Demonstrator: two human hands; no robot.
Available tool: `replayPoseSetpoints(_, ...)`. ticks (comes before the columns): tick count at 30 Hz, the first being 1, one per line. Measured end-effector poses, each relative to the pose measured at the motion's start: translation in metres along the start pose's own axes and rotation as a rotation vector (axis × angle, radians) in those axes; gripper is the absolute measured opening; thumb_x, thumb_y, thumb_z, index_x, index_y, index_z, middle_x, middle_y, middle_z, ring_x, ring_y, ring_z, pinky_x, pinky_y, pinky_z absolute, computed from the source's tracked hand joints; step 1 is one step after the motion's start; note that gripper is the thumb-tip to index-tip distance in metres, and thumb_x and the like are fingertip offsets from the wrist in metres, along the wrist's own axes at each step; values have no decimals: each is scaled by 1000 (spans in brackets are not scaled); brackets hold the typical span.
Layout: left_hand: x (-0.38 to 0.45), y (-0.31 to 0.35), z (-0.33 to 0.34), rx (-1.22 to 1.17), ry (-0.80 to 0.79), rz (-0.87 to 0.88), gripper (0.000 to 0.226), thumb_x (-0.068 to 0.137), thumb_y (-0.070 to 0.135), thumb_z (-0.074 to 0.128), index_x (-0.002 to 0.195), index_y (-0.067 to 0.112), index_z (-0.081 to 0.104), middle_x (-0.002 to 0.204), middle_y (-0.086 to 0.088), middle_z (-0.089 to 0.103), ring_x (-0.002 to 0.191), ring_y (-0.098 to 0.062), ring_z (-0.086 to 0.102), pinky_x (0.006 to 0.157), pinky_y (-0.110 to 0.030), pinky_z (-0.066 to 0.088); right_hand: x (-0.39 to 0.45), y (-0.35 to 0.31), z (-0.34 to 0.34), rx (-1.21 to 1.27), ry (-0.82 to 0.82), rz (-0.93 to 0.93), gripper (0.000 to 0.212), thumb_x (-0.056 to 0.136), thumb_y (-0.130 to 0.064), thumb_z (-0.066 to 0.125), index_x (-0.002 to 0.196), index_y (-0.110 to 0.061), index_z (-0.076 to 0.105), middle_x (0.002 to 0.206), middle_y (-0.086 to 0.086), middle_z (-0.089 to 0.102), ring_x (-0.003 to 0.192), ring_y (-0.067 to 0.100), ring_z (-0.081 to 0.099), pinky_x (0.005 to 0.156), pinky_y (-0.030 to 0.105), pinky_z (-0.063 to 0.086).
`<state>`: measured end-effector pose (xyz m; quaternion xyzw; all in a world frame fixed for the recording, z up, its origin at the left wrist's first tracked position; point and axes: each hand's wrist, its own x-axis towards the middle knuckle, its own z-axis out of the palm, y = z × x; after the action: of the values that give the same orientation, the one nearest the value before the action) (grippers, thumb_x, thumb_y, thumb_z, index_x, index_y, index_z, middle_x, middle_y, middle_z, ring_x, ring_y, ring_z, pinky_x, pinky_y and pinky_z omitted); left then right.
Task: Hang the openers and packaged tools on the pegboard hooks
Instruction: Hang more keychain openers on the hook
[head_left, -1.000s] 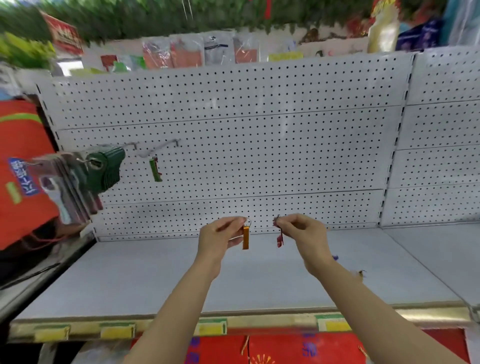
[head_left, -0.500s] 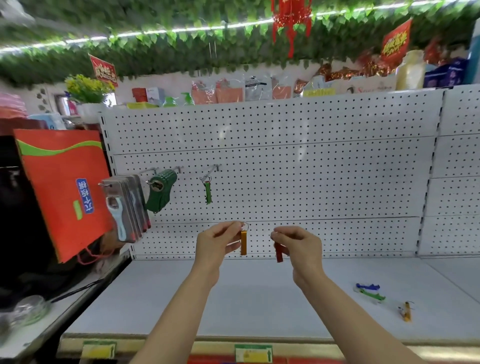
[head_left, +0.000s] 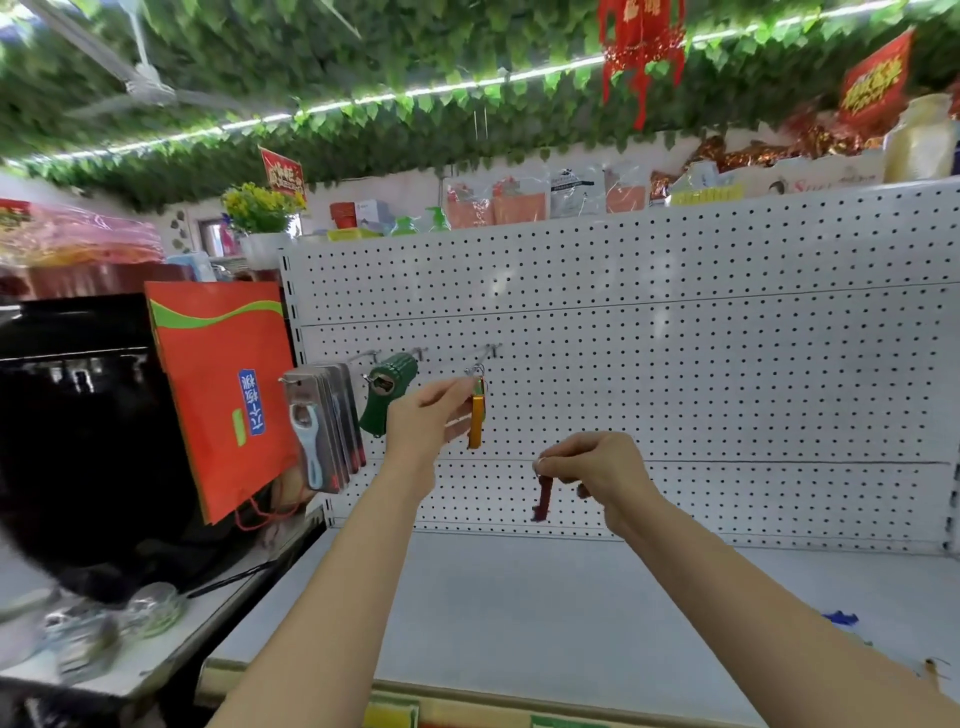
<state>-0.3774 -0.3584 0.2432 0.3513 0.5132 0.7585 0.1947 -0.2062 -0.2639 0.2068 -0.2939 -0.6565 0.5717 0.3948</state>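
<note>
Two hands pinching: left hand (head_left: 423, 415) grips orange opener (head_left: 476, 421) beside hook (head_left: 488, 353); right hand (head_left: 597, 467) dangles red opener (head_left: 544, 499).

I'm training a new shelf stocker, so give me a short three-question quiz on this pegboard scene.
1. True or false: the left hand holds an orange opener up near a hook on the pegboard.
2. What colour is the opener pinched in the right hand? A) blue B) dark red C) white
3. Fill in: the packaged openers hang to the ___ of the green openers.

Key: 1 true; 2 B; 3 left
</note>
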Motion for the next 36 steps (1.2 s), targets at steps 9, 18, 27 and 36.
replayPoseSetpoints(9, 57, 1, -4, 32, 2, -19, 19, 90, 15, 73, 105, 4, 76, 87, -6, 77, 75, -13, 71, 66, -22, 58, 22, -28, 15, 105, -66, 30, 20, 66, 9, 81, 83, 13, 71, 81, 24, 73, 72, 31, 72, 69, 34, 62)
replayPoseSetpoints(18, 78, -24, -4, 50, 49, -57, 4, 88, 14, 75, 86, 14, 79, 90, -9, 78, 79, -17, 72, 69, -28, 56, 25, -36, 33, 141, -43, -65, 14, 75, 1, 78, 85, 8, 72, 77, 20, 72, 66, 25, 71, 66, 30, 62)
replayPoseSetpoints(27, 94, -35, -1, 169, 89, -14, 9, 87, 13, 76, 94, 8, 80, 82, -4, 78, 82, -19, 76, 72, -30, 61, 37, -45, 46, 124, 35, -133, 10, 78, -5, 78, 84, 2, 74, 69, 8, 70, 59, 18, 66, 61, 30, 58)
replayPoseSetpoints(36, 89, -32, -31, 944, -183, 522, 58, 91, 0, 57, 135, 37, 59, 135, 16, 59, 124, -7, 51, 104, -30, 45, 56, -51, 67, 76, 44, -217, 9, 81, -12, 76, 83, -4, 75, 71, 4, 71, 62, 14, 63, 59, 25, 52)
